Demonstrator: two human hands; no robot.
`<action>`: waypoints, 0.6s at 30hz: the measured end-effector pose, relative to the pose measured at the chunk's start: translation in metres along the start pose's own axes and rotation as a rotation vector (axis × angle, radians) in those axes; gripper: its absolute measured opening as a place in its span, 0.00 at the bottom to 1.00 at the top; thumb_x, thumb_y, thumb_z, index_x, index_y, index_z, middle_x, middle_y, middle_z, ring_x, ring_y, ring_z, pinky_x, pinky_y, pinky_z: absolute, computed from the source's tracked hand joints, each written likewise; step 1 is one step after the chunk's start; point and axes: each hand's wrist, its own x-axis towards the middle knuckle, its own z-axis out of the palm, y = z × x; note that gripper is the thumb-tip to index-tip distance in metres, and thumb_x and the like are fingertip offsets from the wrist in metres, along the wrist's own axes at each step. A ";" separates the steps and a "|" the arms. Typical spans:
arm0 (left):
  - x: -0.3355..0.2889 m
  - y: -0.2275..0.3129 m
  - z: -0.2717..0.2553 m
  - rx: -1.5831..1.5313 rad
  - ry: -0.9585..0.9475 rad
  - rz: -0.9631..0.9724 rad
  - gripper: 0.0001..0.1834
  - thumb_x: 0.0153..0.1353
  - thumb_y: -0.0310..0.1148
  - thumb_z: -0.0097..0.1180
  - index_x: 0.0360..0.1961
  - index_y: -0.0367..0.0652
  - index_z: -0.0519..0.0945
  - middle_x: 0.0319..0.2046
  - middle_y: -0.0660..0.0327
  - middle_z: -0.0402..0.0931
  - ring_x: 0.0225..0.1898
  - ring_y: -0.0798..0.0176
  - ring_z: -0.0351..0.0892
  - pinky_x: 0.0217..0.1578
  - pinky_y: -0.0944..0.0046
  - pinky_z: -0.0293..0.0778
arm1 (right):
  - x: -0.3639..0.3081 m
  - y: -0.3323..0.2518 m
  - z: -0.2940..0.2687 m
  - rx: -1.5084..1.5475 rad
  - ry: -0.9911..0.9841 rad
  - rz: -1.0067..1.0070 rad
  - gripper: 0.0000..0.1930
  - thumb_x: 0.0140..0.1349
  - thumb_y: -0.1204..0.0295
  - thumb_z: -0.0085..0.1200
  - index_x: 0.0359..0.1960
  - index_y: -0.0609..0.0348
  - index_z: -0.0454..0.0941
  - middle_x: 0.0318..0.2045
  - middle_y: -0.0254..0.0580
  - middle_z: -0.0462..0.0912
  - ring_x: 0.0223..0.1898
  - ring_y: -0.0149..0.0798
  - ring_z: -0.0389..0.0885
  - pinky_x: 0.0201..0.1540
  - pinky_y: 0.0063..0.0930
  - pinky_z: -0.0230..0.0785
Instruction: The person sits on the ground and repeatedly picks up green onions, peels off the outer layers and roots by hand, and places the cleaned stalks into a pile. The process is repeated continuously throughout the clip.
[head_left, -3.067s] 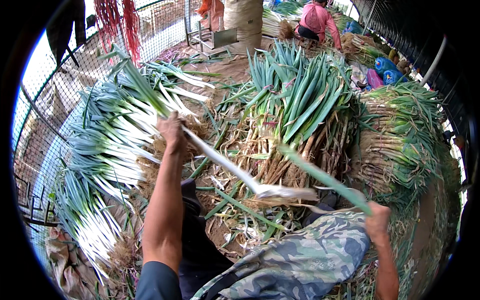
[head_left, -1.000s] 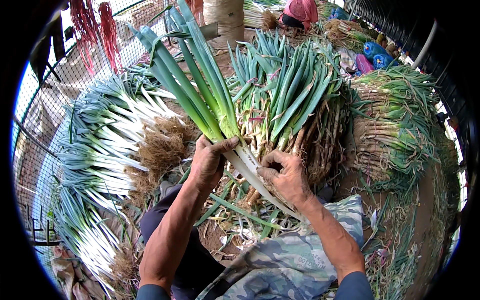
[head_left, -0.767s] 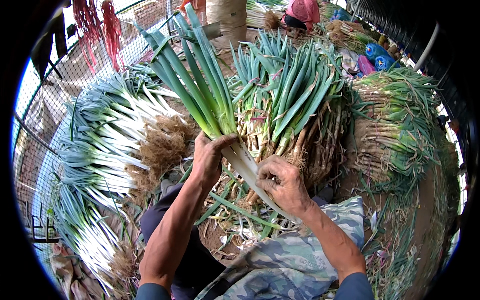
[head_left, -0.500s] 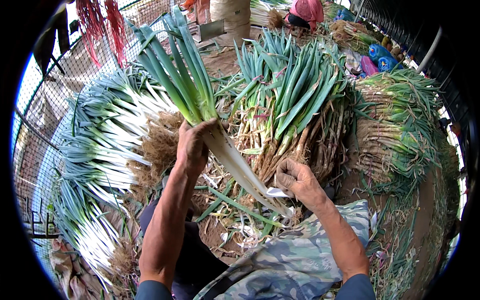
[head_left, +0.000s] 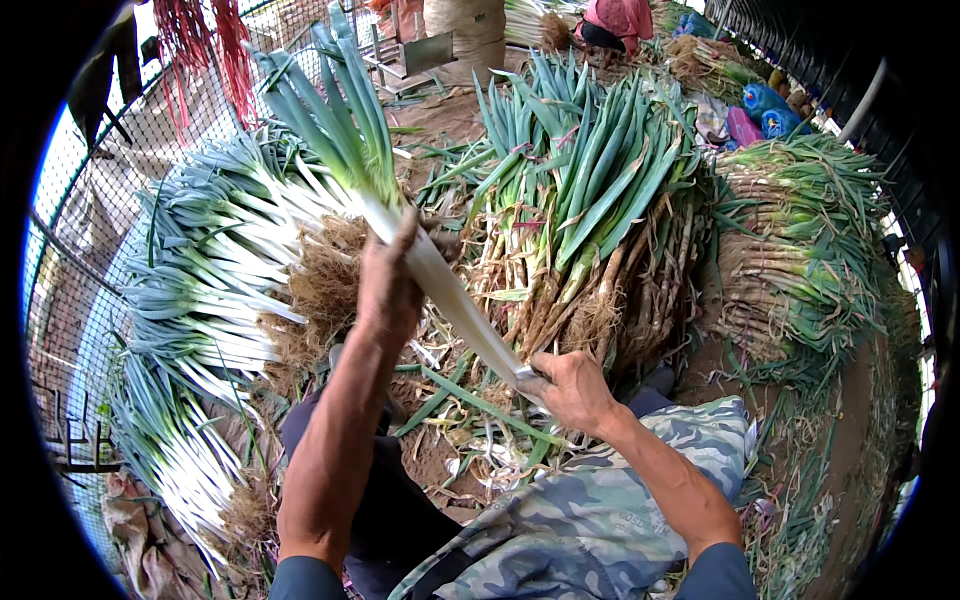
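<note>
My left hand (head_left: 390, 275) is wrapped round the white shank of a green onion (head_left: 462, 308), just below where it turns green. Blue-green leaves fan out above that hand, toward the upper left. The shank slants down to the right, to my right hand (head_left: 575, 390), whose fingers are closed on its lower end. The root end is hidden by these fingers; whether more than one stalk is held, I cannot tell. Cleaned green onions (head_left: 215, 285) with white shanks and brown roots lie piled on the left. Ahead stands a pile of unpeeled green onions (head_left: 590, 200) with brown, dirty skins.
More unpeeled green onions (head_left: 790, 250) are heaped at the right. Stripped skins and leaves (head_left: 490, 450) litter the ground before me. Camouflage cloth (head_left: 590, 515) covers my lap. Red strings (head_left: 195, 50) hang by the mesh fence (head_left: 80, 230). Another person (head_left: 615, 25) is at the far end.
My right hand has closed on the onion's lower end; before, it pinched a loose white strip of skin there. My left hand has shifted slightly, and the leaves have swung left.
</note>
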 end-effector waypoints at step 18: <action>0.053 0.034 -0.058 0.336 0.404 0.128 0.15 0.60 0.34 0.58 0.38 0.33 0.70 0.28 0.58 0.72 0.17 0.69 0.67 0.18 0.68 0.69 | -0.078 -0.009 0.038 -0.028 -0.740 -0.154 0.12 0.60 0.63 0.51 0.30 0.60 0.79 0.19 0.51 0.78 0.19 0.46 0.79 0.28 0.42 0.73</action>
